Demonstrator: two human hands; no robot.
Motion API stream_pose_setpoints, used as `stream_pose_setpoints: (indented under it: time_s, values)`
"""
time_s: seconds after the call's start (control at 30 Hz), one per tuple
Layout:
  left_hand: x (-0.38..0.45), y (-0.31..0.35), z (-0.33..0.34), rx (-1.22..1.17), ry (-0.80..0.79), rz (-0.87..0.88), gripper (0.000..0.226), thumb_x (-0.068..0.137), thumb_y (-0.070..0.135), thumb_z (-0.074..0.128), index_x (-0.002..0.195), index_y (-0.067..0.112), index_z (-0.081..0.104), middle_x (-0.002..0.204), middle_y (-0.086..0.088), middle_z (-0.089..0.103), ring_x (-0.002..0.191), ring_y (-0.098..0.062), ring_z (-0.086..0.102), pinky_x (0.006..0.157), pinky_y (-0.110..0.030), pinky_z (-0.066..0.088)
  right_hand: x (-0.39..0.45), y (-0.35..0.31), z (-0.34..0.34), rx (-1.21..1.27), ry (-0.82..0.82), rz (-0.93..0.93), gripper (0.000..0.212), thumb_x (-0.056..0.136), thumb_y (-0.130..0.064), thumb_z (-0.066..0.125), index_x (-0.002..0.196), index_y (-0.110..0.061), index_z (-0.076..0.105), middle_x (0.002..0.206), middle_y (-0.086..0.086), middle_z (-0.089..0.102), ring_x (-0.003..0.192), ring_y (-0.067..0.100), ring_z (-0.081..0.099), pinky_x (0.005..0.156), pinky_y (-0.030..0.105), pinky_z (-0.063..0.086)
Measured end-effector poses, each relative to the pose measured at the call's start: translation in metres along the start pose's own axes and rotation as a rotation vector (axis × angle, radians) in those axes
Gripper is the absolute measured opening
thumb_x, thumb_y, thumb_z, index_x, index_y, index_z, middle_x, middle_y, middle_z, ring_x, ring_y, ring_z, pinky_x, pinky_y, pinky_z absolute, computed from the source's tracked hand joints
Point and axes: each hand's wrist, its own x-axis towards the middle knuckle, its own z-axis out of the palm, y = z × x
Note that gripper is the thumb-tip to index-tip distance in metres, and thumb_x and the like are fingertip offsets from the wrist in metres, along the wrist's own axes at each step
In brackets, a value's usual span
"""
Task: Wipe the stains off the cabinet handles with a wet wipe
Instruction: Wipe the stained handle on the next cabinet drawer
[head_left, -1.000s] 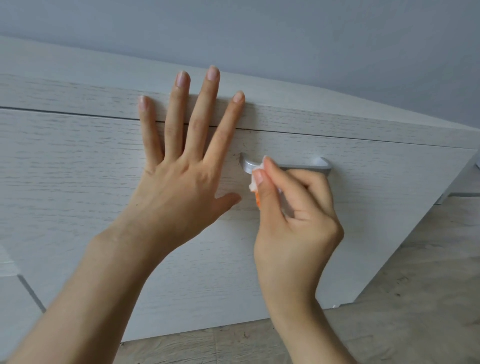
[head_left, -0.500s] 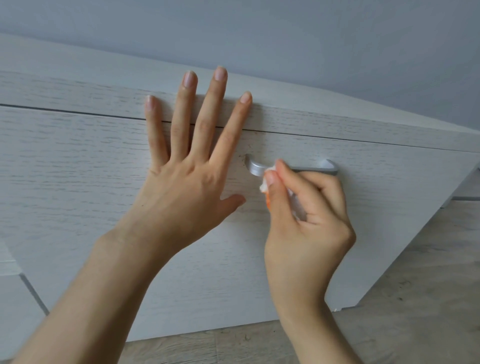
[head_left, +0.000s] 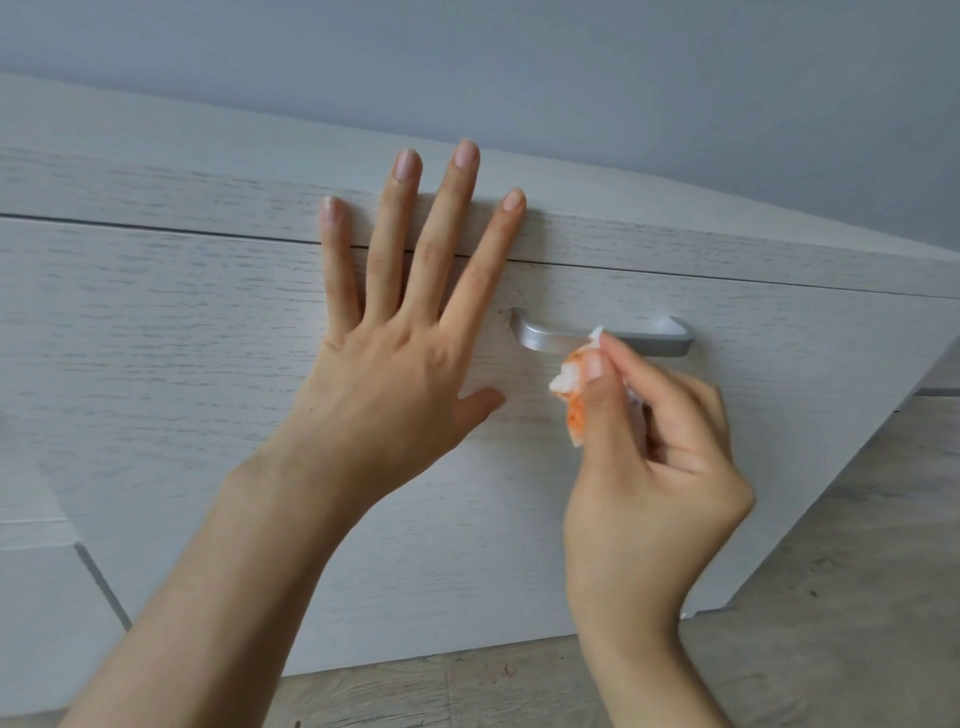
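A silver bar handle is fixed to the pale wood-grain cabinet front. My right hand pinches a crumpled white wet wipe with orange smears, its top corner touching the middle of the handle from below. My left hand lies flat on the cabinet front just left of the handle, fingers spread, their tips over the seam to the top panel. A few small brown specks show on the wood by the handle's left end.
A grey wall rises behind the cabinet top. Grey wood-look floor runs below and to the right. The cabinet's right edge slants down at right. White tiles with a dark joint show at lower left.
My right hand has slid the wipe from the handle's left end towards its middle, uncovering the left end. My left hand has stayed flat on the cabinet front.
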Motion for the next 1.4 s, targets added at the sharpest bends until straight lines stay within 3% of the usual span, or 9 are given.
stream_pose_setpoints:
  time_s: [0.13,0.23,0.37,0.47,0.57,1.1,1.27,1.4]
  values:
    - [0.000,0.002,0.001,-0.039,0.020,-0.013,0.090,0.087,0.059,0.047,0.152,0.010,0.008,0.156,-0.020,0.006,0.140,-0.040,-0.006,0.110,-0.049,-0.018,-0.007,-0.011,0.005,0.215,-0.184,0.373,0.006,0.081,-0.005,0.069,0.080,-0.009,0.073,0.069,0.010,0.070,0.059,0.006,0.065,0.055,0.010,0.048]
    - [0.000,0.002,0.001,-0.045,0.020,-0.021,0.087,0.088,0.062,0.037,0.152,0.010,0.008,0.156,-0.020,0.006,0.140,-0.040,-0.005,0.110,-0.049,-0.017,-0.001,-0.012,0.005,0.268,-0.227,0.487,0.004,0.081,-0.003,0.069,0.077,-0.004,0.070,0.062,0.003,0.071,0.054,0.006,0.064,0.053,0.010,0.048]
    - [-0.001,0.001,0.005,0.003,0.038,0.000,0.100,0.081,0.060,0.059,0.152,0.011,0.008,0.156,-0.020,0.006,0.141,-0.040,-0.004,0.110,-0.049,-0.018,0.005,-0.013,0.004,0.281,-0.137,0.477,0.005,0.079,-0.003,0.071,0.074,-0.004,0.069,0.062,0.004,0.071,0.054,0.008,0.064,0.053,0.011,0.048]
    - [0.000,0.000,0.004,0.010,0.019,0.001,0.122,0.065,0.056,0.077,0.152,0.012,0.005,0.156,-0.019,0.002,0.141,-0.038,-0.007,0.109,-0.048,-0.020,0.013,-0.010,-0.001,0.277,-0.080,0.464,0.007,0.078,-0.003,0.072,0.073,-0.006,0.069,0.061,0.004,0.071,0.054,0.009,0.065,0.054,0.013,0.049]
    - [0.001,0.000,0.001,0.000,-0.007,-0.004,0.126,0.057,0.052,0.077,0.152,0.012,0.004,0.156,-0.018,-0.001,0.140,-0.037,-0.010,0.108,-0.046,-0.023,0.022,-0.007,-0.009,0.274,-0.046,0.463,0.010,0.078,-0.003,0.072,0.071,-0.009,0.069,0.060,0.003,0.071,0.054,0.009,0.065,0.054,0.014,0.050]
    - [0.001,0.002,-0.005,-0.025,-0.066,-0.012,0.125,0.060,0.053,0.075,0.152,0.013,0.000,0.156,-0.016,-0.005,0.140,-0.036,-0.012,0.106,-0.045,-0.026,0.064,0.007,-0.038,0.265,0.121,0.410,0.021,0.081,0.000,0.067,0.066,-0.015,0.068,0.058,-0.002,0.068,0.058,0.009,0.062,0.063,0.018,0.051]
    - [0.001,0.003,-0.005,-0.021,-0.068,-0.031,0.127,0.060,0.052,0.076,0.152,0.014,-0.002,0.156,-0.016,-0.006,0.141,-0.037,-0.012,0.106,-0.045,-0.026,0.071,0.010,-0.033,0.064,0.038,0.343,0.014,0.082,-0.008,0.069,0.073,-0.019,0.070,0.056,-0.010,0.065,0.054,0.002,0.058,0.058,0.012,0.047]
    - [0.001,0.003,-0.007,-0.024,-0.092,-0.024,0.128,0.060,0.051,0.079,0.152,0.014,-0.002,0.156,-0.015,-0.006,0.141,-0.038,-0.011,0.105,-0.044,-0.027,0.059,0.008,-0.038,-0.096,0.014,0.308,0.014,0.084,-0.014,0.067,0.074,-0.023,0.072,0.059,-0.012,0.065,0.058,0.004,0.060,0.066,0.027,0.053]
